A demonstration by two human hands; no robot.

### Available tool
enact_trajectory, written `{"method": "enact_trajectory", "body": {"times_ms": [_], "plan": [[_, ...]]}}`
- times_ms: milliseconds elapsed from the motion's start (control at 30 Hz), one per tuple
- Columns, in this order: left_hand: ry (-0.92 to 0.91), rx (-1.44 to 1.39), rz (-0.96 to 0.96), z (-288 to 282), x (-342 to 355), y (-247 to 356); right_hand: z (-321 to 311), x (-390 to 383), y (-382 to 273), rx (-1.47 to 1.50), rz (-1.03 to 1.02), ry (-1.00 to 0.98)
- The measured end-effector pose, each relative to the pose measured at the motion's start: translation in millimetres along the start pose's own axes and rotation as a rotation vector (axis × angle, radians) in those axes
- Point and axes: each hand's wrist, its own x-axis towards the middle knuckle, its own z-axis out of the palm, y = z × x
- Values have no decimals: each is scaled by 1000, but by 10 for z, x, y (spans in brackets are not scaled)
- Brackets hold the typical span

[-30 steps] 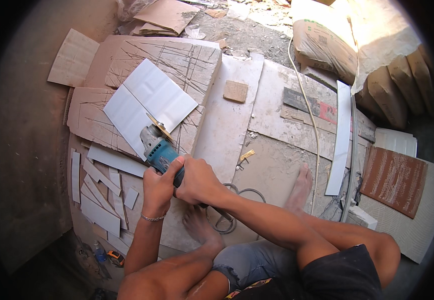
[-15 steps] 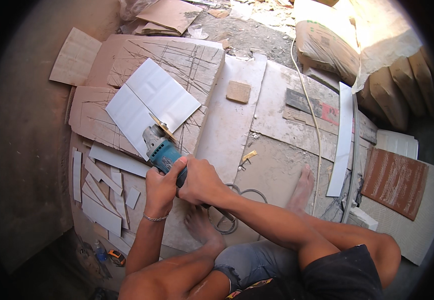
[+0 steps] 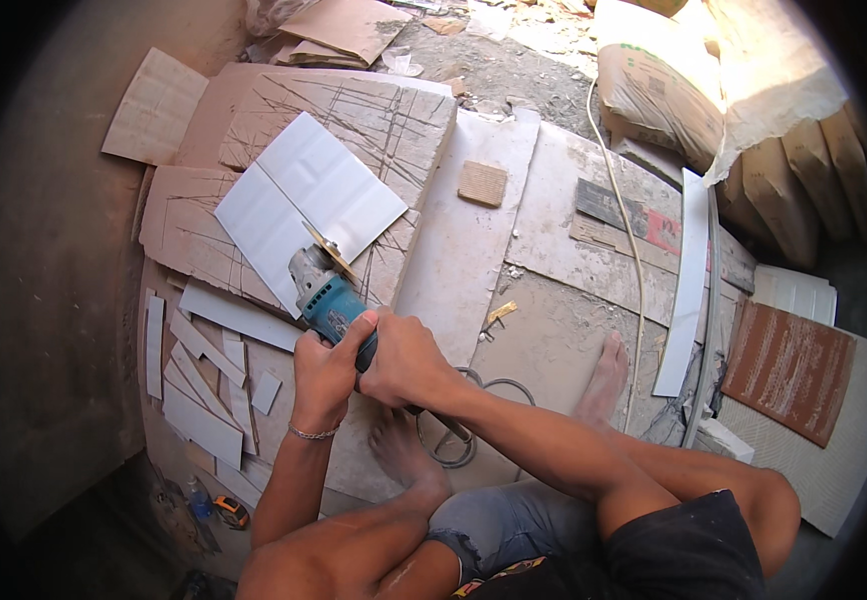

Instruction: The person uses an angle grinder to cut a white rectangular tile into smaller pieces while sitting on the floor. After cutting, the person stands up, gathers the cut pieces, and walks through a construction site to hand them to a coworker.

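View shifted, tile point(image 3: 344, 185) on scored slab point(image 3: 406, 125), sacks point(image 3: 654, 105)

L hand point(image 3: 322, 382) and R hand point(image 3: 404, 360) are both gripping a teal angle grinder point(image 3: 332, 312), its disc point(image 3: 331, 252) sitting over the lower part of a white tile point(image 3: 339, 190) w/ a dark line running across; whether disc's touching isn't showing clearly. Tile's lying tilted on a scored slab point(image 3: 409, 125), white offcuts point(image 3: 204, 428) are lying nr slab's lower edge, & a tape measure point(image 3: 232, 512) is resting below them. Over on the R, a long white strip point(image 3: 683, 285) is lying nr a brown tile point(image 3: 789, 370), w/ brown bags point(image 3: 659, 95) sitting at upper R.
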Motion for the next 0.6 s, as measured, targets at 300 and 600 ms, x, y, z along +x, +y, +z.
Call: {"method": "enact_trajectory", "body": {"times_ms": [300, 600], "plan": [[2, -1, 1, -1, 5, 2, 10, 10, -6, -8, -1, 3], [2, -3, 12, -17, 18, -33, 27, 5, 10, 1, -14, 13]]}}
